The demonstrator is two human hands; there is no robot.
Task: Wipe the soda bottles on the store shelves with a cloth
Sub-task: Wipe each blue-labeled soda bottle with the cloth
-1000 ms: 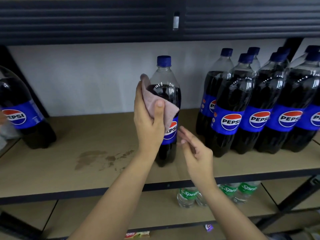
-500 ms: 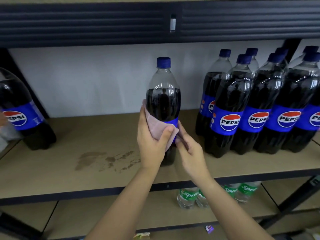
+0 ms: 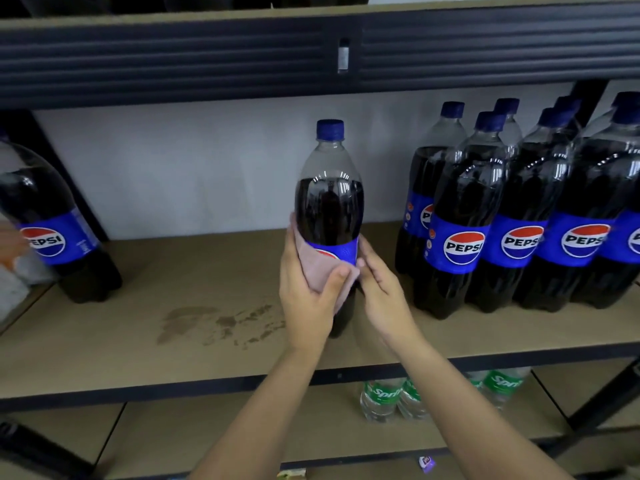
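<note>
A tall Pepsi bottle with a blue cap stands upright in the middle of the wooden shelf. My left hand wraps a pink cloth round the bottle's label and lower body, thumb over the cloth. My right hand holds the bottle's lower right side, fingers curled against it. The bottle's base is hidden behind my hands.
Several Pepsi bottles crowd the shelf's right end. One more Pepsi bottle stands at the left end. A dark stain marks the shelf left of my hands. Sprite bottles sit on the lower shelf. A dark shelf beam runs overhead.
My left hand slid the cloth down from the bottle's shoulder to its label. My right hand came in from the air and took hold of the bottle's lower right side.
</note>
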